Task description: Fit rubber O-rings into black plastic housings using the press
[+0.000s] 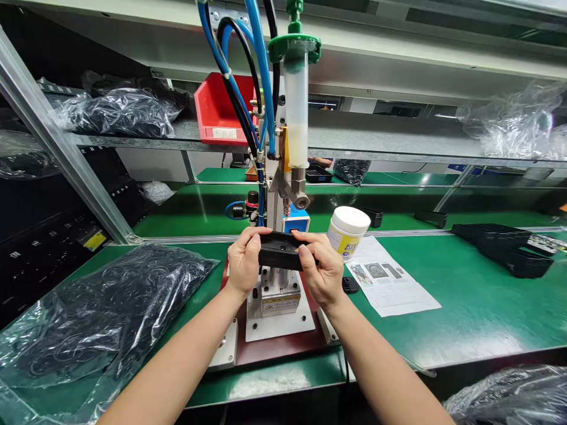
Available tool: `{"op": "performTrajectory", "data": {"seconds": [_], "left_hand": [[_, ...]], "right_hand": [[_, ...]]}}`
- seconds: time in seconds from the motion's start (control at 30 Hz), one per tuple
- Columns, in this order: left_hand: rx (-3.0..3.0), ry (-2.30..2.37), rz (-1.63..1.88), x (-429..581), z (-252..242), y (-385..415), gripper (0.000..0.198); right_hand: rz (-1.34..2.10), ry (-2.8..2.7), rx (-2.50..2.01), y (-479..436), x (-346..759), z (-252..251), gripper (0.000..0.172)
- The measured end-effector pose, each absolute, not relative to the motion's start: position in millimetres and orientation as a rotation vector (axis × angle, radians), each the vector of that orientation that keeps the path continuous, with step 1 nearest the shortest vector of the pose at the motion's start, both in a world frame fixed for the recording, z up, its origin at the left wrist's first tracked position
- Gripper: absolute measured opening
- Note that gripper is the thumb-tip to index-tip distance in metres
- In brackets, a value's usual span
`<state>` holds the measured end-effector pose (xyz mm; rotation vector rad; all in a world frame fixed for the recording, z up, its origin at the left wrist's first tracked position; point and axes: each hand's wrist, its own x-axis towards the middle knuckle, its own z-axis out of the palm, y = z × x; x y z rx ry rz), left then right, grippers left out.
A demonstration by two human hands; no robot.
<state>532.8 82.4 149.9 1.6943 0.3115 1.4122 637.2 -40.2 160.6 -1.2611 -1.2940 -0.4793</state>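
At centre frame, my left hand [243, 261] and right hand [321, 268] pinch a black plastic part [279, 251] between thumbs and fingers, holding it just above the steel fixture [275, 292] beneath the dispensing syringe [296, 115]. I think it isn't seated there, though my fingers hide much of its underside.

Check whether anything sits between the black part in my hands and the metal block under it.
Nothing visible does. Your left hand and right hand hold the black part above the metal block. The part hides the block's top from this view, though, so something small directly beneath it wouldn't show.
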Motion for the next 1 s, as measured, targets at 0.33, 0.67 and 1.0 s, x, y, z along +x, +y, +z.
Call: {"op": "performTrajectory", "data": {"seconds": [0.33, 0.67, 1.0], "left_hand": [[1.723, 0.377, 1.456, 534, 150, 80, 0.034], [1.73, 0.408, 1.363, 528, 151, 79, 0.038], [1.732, 0.454, 1.359, 529, 147, 77, 0.042]], "right_hand": [[-0.524, -1.154, -1.203, -29, 632, 154, 0.025], [-0.357, -1.214, -1.196, -36, 636, 152, 0.025], [0.369, -1.097, -1.071, -52, 656, 143, 0.059]]}}
